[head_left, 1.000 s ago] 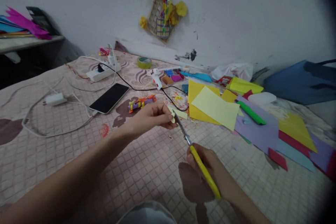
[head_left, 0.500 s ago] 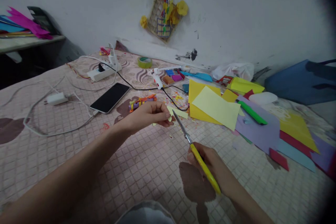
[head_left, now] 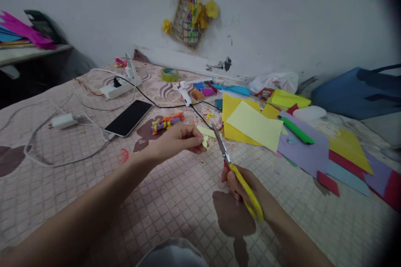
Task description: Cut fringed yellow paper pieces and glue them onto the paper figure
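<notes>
I see the left hand (head_left: 184, 141) tightly pinching a small pale-yellow paper piece (head_left: 205, 142) and the right hand (head_left: 243, 183) curled around yellow-handled metal scissors (head_left: 227, 159); a misdirected cut could nick the pinching fingertips (head_left: 200, 139).

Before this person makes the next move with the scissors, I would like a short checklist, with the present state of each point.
1. Scissors held in the right hand: ok.
2. Small pale-yellow paper piece held by the left hand: ok, at the fingertips.
3. Blades apart from the left hand: ok, a gap shows.
4. Blades not touching the black cord: cannot tell; the tips lie close to it in this view.
5. Phone away from the blades: ok, beyond the left forearm.
6. Surface free of scraps: not ok.
</notes>
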### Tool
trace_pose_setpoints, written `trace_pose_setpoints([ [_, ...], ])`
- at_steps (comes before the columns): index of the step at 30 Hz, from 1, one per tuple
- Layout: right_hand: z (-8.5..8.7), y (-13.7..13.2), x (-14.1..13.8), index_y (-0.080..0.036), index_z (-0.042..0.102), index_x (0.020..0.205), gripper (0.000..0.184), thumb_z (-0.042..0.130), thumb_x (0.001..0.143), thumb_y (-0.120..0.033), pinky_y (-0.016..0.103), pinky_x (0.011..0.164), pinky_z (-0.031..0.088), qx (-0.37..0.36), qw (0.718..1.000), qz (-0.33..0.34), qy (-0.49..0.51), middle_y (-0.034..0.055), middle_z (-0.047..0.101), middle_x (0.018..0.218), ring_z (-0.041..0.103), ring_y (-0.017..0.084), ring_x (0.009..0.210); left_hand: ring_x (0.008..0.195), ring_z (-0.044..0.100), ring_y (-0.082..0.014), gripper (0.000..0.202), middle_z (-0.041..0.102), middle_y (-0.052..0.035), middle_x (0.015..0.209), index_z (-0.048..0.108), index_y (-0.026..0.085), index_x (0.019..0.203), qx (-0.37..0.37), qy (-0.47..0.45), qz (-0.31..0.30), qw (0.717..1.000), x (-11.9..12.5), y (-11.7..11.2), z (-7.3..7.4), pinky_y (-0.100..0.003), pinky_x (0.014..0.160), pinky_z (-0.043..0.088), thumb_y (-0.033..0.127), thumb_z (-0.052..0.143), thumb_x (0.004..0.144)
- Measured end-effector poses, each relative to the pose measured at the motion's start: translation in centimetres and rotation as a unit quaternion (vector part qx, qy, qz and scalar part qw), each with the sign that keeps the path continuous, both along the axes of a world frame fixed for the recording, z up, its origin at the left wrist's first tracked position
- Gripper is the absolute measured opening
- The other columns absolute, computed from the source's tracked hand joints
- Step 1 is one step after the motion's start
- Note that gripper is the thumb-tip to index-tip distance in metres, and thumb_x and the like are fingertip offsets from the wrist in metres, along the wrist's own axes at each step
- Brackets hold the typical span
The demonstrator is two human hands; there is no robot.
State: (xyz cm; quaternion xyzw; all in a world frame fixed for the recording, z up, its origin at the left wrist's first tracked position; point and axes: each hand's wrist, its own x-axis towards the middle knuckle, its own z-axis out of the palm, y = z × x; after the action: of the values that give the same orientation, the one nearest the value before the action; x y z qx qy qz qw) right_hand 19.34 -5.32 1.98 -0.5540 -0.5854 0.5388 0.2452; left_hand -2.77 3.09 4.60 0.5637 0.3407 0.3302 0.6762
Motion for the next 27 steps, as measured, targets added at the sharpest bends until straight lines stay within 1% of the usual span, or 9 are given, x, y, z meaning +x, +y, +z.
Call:
trace_pose_setpoints([
  [4,0.2,0.6,0.2,-0.018,0.050,0.079,0.046,0.046,0.077,-0.064,0.020,0.038,0.036,0.003,0.999,-0.020,-0.025,-0.0064,0.038,0.056,0.038,0.008,0.043,0.065,0.063,-0.0111,0.017,0.066,-0.0031,0.071,0.059,0.012,0.073,0.005,0.009,0.004,1.000,0.1,0.1,-0.1,-0.026,0.068,0.052,0.027,0.066,0.074],
  [7,0.2,1.1,0.8,-0.018,0.050,0.074,0.041,0.051,0.077,-0.059,0.020,0.039,0.038,0.041,0.996,-0.020,-0.073,-0.0038,0.042,0.060,0.042,0.010,0.048,0.067,0.063,-0.0118,0.018,0.066,-0.0030,0.072,0.059,0.012,0.074,0.016,0.013,0.014,1.000,0.0,0.2,-0.1,-0.027,0.069,0.052,0.028,0.067,0.074],
  [9,0.0,1.2,1.1,-0.018,0.051,0.073,0.038,0.053,0.077,-0.055,0.019,0.040,0.038,0.063,0.995,-0.020,-0.075,-0.0032,0.043,0.060,0.043,0.010,0.051,0.068,0.064,-0.0121,0.017,0.067,-0.0031,0.073,0.059,0.012,0.074,0.017,0.012,0.030,0.999,-0.1,0.2,-0.1,-0.027,0.070,0.051,0.028,0.066,0.075],
  [14,-0.9,0.3,0.4,-0.019,0.052,0.081,0.039,0.046,0.082,-0.057,0.019,0.039,0.038,0.041,0.998,-0.034,0.037,-0.0055,0.039,0.058,0.038,0.008,0.045,0.068,0.063,-0.0113,0.016,0.066,-0.0025,0.072,0.058,0.013,0.074,-0.002,-0.022,0.071,0.997,0.5,-0.3,-0.3,-0.025,0.069,0.050,0.028,0.065,0.076],
  [16,-1.1,-0.1,-0.3,-0.019,0.053,0.083,0.040,0.047,0.082,-0.058,0.020,0.040,0.041,0.040,0.994,-0.049,0.084,-0.0060,0.038,0.059,0.038,0.008,0.045,0.067,0.061,-0.0108,0.015,0.065,-0.0018,0.071,0.058,0.013,0.075,-0.011,-0.024,0.075,0.997,1.3,-0.9,-0.5,-0.025,0.067,0.049,0.027,0.064,0.076],
  [18,-1.1,-0.1,-0.8,-0.019,0.053,0.083,0.037,0.052,0.080,-0.056,0.021,0.041,0.042,0.052,0.987,-0.078,0.133,-0.0066,0.038,0.059,0.038,0.008,0.045,0.065,0.059,-0.0101,0.015,0.062,-0.0009,0.070,0.058,0.013,0.075,-0.007,-0.018,0.076,0.997,2.2,-1.7,-0.8,-0.024,0.066,0.047,0.027,0.062,0.078],
  [22,-0.8,0.2,-1.4,-0.020,0.052,0.086,0.029,0.067,0.073,-0.042,0.020,0.042,0.044,0.086,0.966,-0.145,0.198,-0.0044,0.048,0.069,0.044,0.007,0.048,0.067,0.053,-0.0108,0.013,0.059,-0.0015,0.072,0.060,0.012,0.076,0.057,0.029,0.077,0.995,3.8,-3.5,-1.2,-0.023,0.064,0.043,0.025,0.061,0.078],
  [24,-0.7,0.2,-1.5,-0.020,0.052,0.087,0.027,0.068,0.073,-0.036,0.019,0.041,0.044,0.094,0.958,-0.164,0.217,-0.0031,0.053,0.076,0.046,0.006,0.049,0.072,0.054,-0.0129,0.012,0.060,-0.0033,0.076,0.060,0.013,0.077,0.084,0.045,0.076,0.993,4.2,-4.1,-1.3,-0.025,0.066,0.043,0.025,0.059,0.079],
  [27,-0.6,0.2,-1.6,-0.020,0.053,0.085,0.021,0.067,0.072,-0.030,0.019,0.040,0.043,0.091,0.956,-0.171,0.221,-0.0039,0.053,0.074,0.045,0.006,0.047,0.074,0.055,-0.0149,0.013,0.061,-0.0049,0.079,0.060,0.013,0.077,0.107,0.062,0.069,0.990,4.6,-4.6,-1.4,-0.027,0.067,0.043,0.025,0.056,0.081],
])
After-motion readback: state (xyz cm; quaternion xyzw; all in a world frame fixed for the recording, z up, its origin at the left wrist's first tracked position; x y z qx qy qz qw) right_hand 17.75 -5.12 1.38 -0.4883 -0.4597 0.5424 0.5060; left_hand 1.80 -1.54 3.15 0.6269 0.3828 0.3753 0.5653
